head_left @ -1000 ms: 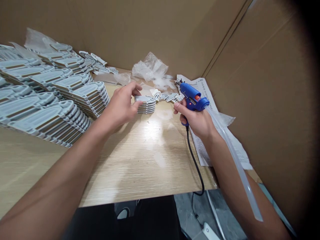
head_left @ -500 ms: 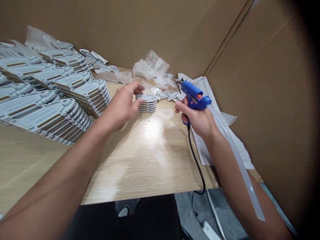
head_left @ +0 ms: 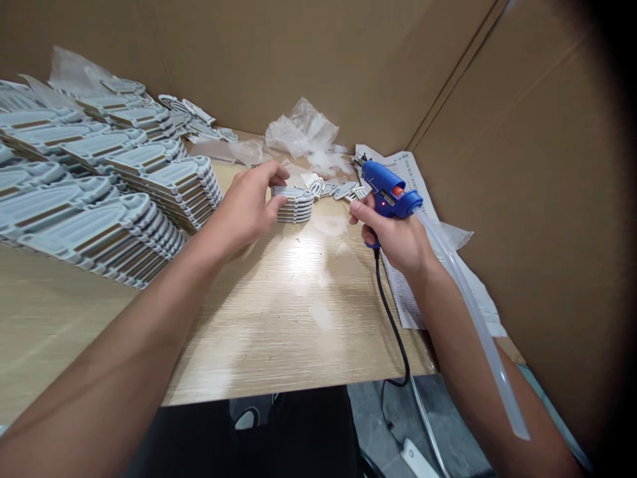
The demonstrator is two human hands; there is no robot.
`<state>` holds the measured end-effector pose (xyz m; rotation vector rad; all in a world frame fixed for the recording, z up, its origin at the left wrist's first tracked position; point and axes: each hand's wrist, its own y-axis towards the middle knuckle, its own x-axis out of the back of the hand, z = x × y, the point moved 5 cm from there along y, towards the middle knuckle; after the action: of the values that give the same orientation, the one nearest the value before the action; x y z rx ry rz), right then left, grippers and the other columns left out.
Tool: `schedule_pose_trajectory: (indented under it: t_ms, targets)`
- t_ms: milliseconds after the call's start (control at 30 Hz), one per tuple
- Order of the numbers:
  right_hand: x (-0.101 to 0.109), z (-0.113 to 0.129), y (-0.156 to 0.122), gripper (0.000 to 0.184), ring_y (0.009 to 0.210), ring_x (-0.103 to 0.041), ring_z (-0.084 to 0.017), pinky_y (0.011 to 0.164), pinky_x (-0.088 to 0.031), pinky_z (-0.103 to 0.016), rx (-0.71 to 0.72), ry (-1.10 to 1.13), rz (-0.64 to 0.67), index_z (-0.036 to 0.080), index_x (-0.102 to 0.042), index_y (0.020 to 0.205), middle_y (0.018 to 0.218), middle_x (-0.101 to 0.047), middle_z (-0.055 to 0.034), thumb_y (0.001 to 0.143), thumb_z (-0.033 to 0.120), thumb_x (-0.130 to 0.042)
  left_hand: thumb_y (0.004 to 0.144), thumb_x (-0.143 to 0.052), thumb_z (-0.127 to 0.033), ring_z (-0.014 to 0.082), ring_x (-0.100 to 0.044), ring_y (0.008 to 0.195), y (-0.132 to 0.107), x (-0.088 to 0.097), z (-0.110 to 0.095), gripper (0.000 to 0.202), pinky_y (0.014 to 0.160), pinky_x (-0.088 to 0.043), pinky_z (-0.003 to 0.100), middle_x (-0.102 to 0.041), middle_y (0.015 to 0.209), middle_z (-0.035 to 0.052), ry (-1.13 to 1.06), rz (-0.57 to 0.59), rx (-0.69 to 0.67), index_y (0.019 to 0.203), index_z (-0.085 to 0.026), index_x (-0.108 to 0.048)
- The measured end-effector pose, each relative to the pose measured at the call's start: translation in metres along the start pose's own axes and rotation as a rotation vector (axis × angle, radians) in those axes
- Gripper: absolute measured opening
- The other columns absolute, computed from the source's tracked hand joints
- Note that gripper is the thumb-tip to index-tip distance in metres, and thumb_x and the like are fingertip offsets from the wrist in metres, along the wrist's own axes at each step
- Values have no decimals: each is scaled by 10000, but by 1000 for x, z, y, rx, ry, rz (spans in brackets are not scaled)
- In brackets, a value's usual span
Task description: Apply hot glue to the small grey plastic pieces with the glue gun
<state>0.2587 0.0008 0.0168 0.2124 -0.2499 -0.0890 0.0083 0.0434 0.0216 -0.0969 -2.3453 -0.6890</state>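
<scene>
My left hand (head_left: pixel 249 202) has its thumb and fingers around the left end of a short stack of grey-white arched pieces (head_left: pixel 299 207) on the table. The fingertips on the far side are partly hidden. My right hand (head_left: pixel 398 239) is wrapped round the handle of a blue hot glue gun (head_left: pixel 382 179) with a small red light glowing on its side. From the gun's rear, a long translucent glue stick (head_left: pixel 475 309) runs back above my right forearm. The nozzle points away, over the newspaper. Several small loose arched pieces (head_left: pixel 343 190) lie between the stack and the gun.
Tall piles of similar arched pieces (head_left: pixel 107 229) fill the left of the table (head_left: pixel 279 332). Crumpled clear plastic (head_left: pixel 303 129) lies at the back. Newspaper (head_left: pixel 408 309) sits beneath the gun. A black cord (head_left: pixel 391 309) drops over the front edge. Cardboard walls (head_left: pixel 239 60) enclose the back and right.
</scene>
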Motion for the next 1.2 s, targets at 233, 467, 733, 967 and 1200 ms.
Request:
schedule_pose_trajectory:
  t_ms: [233,467,733,967,1200]
  targets:
    - [0,-3,2,477,559,-474,-93,476,-352,-287,8,7,19,237,-510,762,819,-686,-9,870,454,-921,965,-709,-123,264,-734,1221,1,0,1,285,1120,-566,431,-799,1278,85,-6,-8,6,1230,-227,-723]
    - [0,-2,1,496,543,-467,-96,486,-362,-306,-14,-7,-4,241,-508,745,822,-688,-13,858,471,-933,957,-688,-132,273,-726,1236,-1,-1,-1,288,1120,-569,446,-793,1296,82,-4,-5,14,1222,-242,-707]
    - [1,0,-1,493,544,-466,-101,481,-378,-299,-16,-47,-7,247,-523,761,840,-715,-19,844,521,-924,963,-691,-137,285,-711,1263,0,-3,0,282,1123,-554,457,-782,1325,87,-1,14,22,1222,-245,-700]
    - [8,-13,10,394,519,-449,-107,487,-355,-312,-66,-12,-77,255,-487,739,808,-682,-3,829,382,-849,961,-774,-179,301,-651,1344,-3,6,-16,388,1247,-469,496,-742,1426,94,28,-50,6,1337,-210,-684]
    - [62,-35,31,285,647,-502,-182,584,-396,-327,-28,-327,-431,257,-549,652,639,-545,11,769,233,-808,1045,-603,-181,317,-582,1389,-11,-15,-52,255,1240,-466,486,-731,1335,138,135,-81,-265,1282,-175,-695]
